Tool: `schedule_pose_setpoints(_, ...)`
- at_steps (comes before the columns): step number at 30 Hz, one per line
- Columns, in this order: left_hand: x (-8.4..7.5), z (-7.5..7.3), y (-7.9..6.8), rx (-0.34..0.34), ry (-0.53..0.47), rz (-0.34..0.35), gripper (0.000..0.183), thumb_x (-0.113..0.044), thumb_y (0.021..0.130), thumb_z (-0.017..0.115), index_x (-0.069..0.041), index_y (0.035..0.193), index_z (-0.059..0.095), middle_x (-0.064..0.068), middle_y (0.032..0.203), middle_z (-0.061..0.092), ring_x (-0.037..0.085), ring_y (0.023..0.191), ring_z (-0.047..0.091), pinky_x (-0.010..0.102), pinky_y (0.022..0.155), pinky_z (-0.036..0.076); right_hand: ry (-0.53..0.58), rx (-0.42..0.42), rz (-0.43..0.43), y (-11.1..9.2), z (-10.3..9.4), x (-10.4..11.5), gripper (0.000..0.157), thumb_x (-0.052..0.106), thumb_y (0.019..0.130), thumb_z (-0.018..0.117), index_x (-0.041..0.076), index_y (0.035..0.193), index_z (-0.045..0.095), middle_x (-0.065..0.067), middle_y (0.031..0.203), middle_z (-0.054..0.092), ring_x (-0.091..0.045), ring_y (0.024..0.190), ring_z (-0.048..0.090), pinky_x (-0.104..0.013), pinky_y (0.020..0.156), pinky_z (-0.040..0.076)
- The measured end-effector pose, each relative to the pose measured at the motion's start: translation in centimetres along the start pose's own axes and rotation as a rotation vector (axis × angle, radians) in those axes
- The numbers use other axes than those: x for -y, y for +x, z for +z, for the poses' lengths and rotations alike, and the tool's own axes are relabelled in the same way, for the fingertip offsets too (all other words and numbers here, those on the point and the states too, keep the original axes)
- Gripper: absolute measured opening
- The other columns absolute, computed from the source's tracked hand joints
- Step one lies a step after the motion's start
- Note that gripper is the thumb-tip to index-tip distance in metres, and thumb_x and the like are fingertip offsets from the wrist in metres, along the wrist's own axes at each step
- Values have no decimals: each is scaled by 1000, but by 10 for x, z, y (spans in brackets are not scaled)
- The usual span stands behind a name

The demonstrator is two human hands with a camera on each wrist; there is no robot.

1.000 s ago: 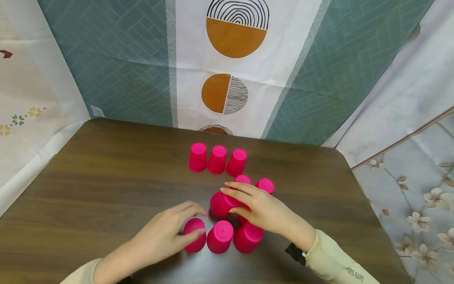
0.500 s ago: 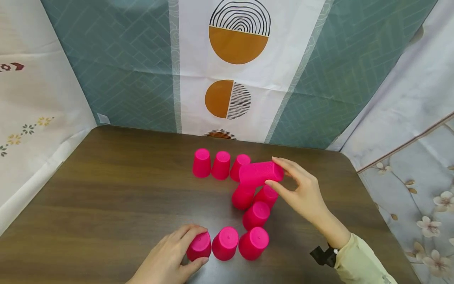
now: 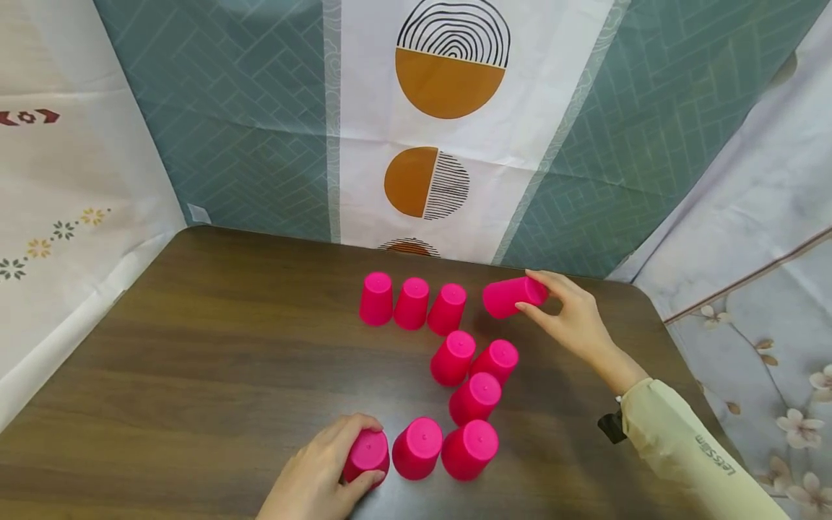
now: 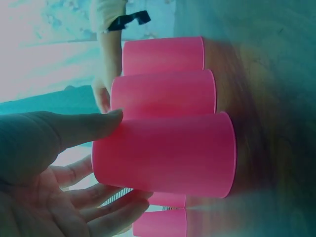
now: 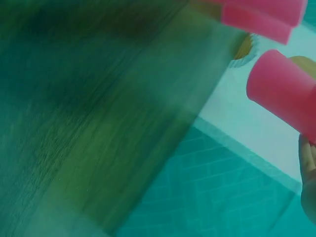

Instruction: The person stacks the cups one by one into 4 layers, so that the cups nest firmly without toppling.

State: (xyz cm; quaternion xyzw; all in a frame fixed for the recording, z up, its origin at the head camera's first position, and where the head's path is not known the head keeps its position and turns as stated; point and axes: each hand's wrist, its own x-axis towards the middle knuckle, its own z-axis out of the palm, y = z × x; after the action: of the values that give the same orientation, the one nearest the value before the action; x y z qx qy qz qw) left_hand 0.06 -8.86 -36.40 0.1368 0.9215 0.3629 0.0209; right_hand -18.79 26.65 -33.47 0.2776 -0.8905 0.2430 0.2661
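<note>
In the head view my right hand (image 3: 575, 318) pinches a pink plastic cup (image 3: 510, 296) by its base end between thumb and fingers. That cup lies tipped on its side, raised at the back right of the table. In the right wrist view the same cup (image 5: 279, 91) shows at the right edge, with only part of my hand (image 5: 308, 168). My left hand (image 3: 318, 466) grips the front-left upside-down cup (image 3: 367, 453) at its upper part. In the left wrist view the thumb and fingers go around this cup (image 4: 165, 155), whose rim is at the tabletop.
Beside the gripped cup stand two more upside-down cups (image 3: 417, 449). A tight cluster of three cups (image 3: 453, 360) stands right of centre, and a row of three (image 3: 411, 303) stands farther back. Patterned cloths (image 3: 260, 144) hang beyond the brown wooden table (image 3: 227, 361).
My right hand has lifted a cup out of the middle cluster, tipped it and carried it back and right. My left hand has closed in on the front-left cup and now grips it.
</note>
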Motion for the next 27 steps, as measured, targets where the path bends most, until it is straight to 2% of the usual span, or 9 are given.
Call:
schedule_pose_setpoints(6,1,-3,0,-33,-14,28,46,-26,69,81,-24,109,57,-17,97,56,3,81,53,23,64,48,34,167,-4,16,12,-14,57,13,68,83,3,119,61,-12,111,65,-25,95,64,-38,75,54)
schedule_pose_setpoints(12,1,-4,1,-46,-15,25,47,-28,67,83,-21,109,61,-16,99,60,3,82,56,24,66,50,79,443,3,37,18,-13,56,15,71,81,4,122,59,-12,116,63,-27,99,62,-43,81,53)
schedule_pose_setpoints(15,1,-4,1,-54,-8,22,47,-28,67,83,-21,109,62,-15,99,61,4,82,58,24,66,50,88,539,6,41,24,-10,55,15,73,80,4,123,58,-10,116,63,-24,97,62,-42,80,53)
schedule_pose_setpoints(22,2,-2,1,-58,-20,26,45,-26,69,82,-21,109,62,-14,100,62,5,83,58,24,68,50,74,605,-5,42,30,-6,53,15,74,80,4,121,59,-7,110,63,-16,83,59,-36,71,53)
schedule_pose_setpoints(27,3,-1,1,-75,-24,28,45,-26,68,82,-20,108,63,-14,99,63,4,82,58,24,67,50,78,635,1,42,34,-6,53,17,73,80,3,120,60,-9,113,63,-18,87,61,-39,73,54)
